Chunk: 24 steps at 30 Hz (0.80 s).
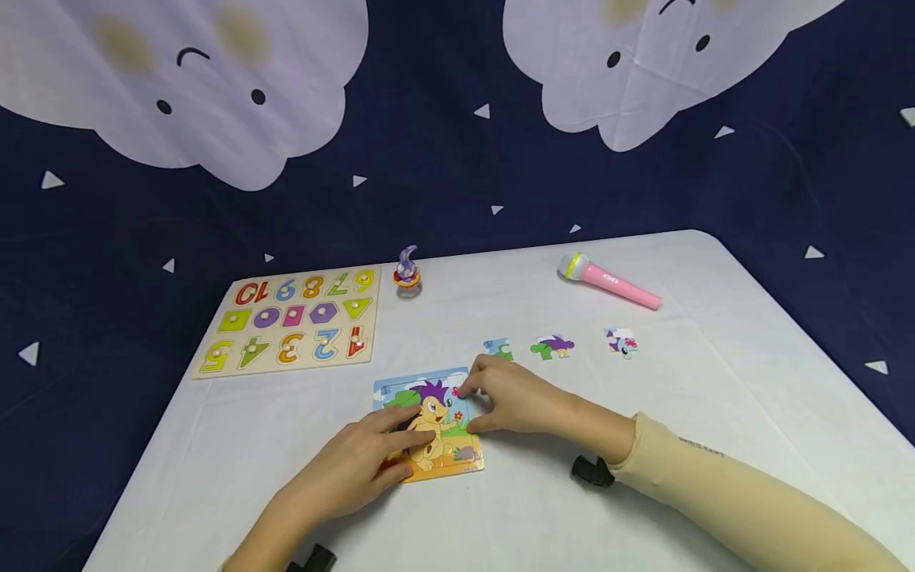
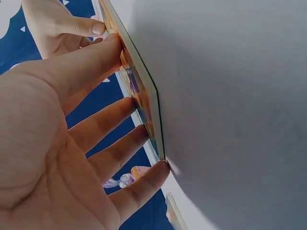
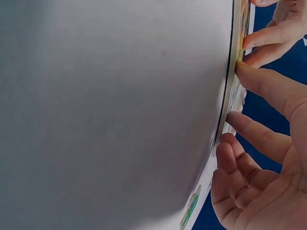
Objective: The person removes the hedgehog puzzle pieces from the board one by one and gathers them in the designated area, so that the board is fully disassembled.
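Observation:
A small jigsaw puzzle with a purple-haired hedgehog lies in its frame on the white table. My left hand rests over its left side, fingers spread, with the thumb by the near edge. In the left wrist view, the fingers of the left hand touch the board's surface and rim. At the right edge, the thumb and index finger of my right hand touch the puzzle, spaced apart. The right wrist view shows the right hand's other fingers loosely bent, holding nothing.
Beyond the right hand lie three loose jigsaw pieces: a blue-green piece, a green-purple piece and a blue-purple piece. A number board is at left, a small purple toy figure at the back, a pink microphone at right.

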Each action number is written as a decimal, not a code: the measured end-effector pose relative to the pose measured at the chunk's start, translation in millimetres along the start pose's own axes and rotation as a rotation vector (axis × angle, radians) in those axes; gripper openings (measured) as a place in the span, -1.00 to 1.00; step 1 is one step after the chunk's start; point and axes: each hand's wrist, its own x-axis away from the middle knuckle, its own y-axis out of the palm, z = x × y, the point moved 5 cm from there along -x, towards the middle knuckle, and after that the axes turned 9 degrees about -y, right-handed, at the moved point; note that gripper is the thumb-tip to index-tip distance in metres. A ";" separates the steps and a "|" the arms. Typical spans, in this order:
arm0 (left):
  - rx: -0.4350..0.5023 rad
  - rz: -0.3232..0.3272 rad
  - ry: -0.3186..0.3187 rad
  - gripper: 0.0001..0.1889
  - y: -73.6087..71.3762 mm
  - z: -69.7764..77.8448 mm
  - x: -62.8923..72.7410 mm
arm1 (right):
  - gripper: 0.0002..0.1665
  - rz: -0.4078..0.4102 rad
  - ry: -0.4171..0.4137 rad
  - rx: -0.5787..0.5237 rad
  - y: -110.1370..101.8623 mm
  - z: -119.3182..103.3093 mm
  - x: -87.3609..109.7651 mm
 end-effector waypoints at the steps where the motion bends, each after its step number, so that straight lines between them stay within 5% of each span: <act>1: -0.001 -0.002 0.000 -0.50 -0.3 0.0 0.0 | -0.50 0.001 0.000 0.002 0.2 -0.5 -0.1; 24: -0.005 -0.053 -0.030 -0.50 1.9 -0.6 -1.9 | -0.53 -0.006 -0.018 -0.082 5.2 -3.0 -5.0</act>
